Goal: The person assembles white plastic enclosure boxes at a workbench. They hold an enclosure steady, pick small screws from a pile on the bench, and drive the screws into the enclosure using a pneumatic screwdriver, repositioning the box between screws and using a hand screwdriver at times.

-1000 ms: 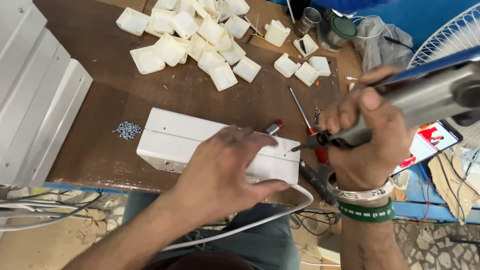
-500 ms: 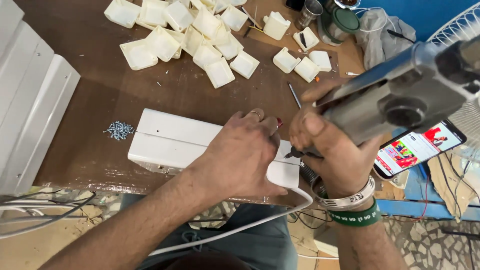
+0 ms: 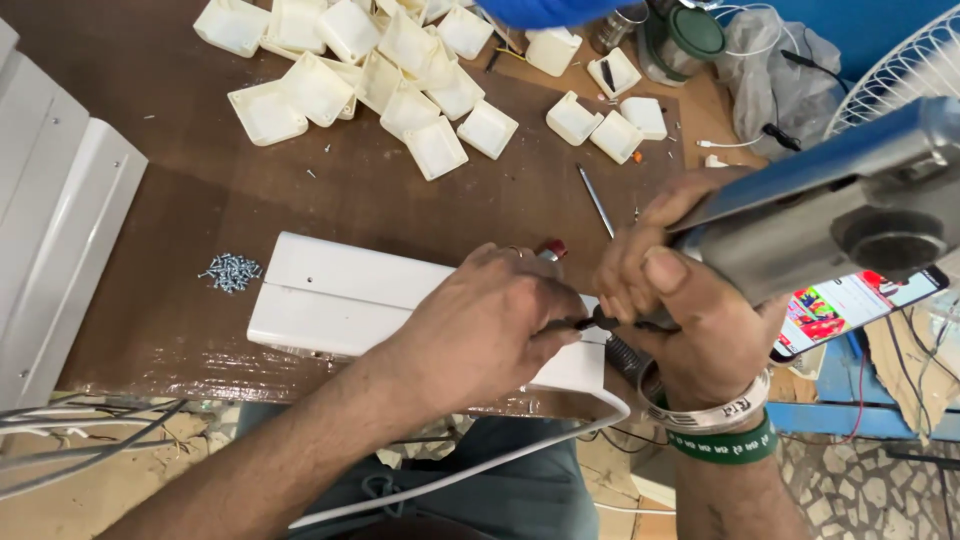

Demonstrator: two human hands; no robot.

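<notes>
The right hand (image 3: pixel 690 310), which a second ago held the grey driver (image 3: pixel 830 225) off to the side, has swung it in and grips it over the white box (image 3: pixel 350 300) at the bench (image 3: pixel 150 220) edge. The left hand (image 3: pixel 490 330) has slid along the box, fingers pinched at the driver's tip. Screws (image 3: pixel 230 270) lie nearby.

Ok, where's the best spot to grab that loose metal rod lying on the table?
Probably the metal rod at its far end, coming from above: it lies flat and bare on the wooden table, while its near end runs toward the right hand.
</notes>
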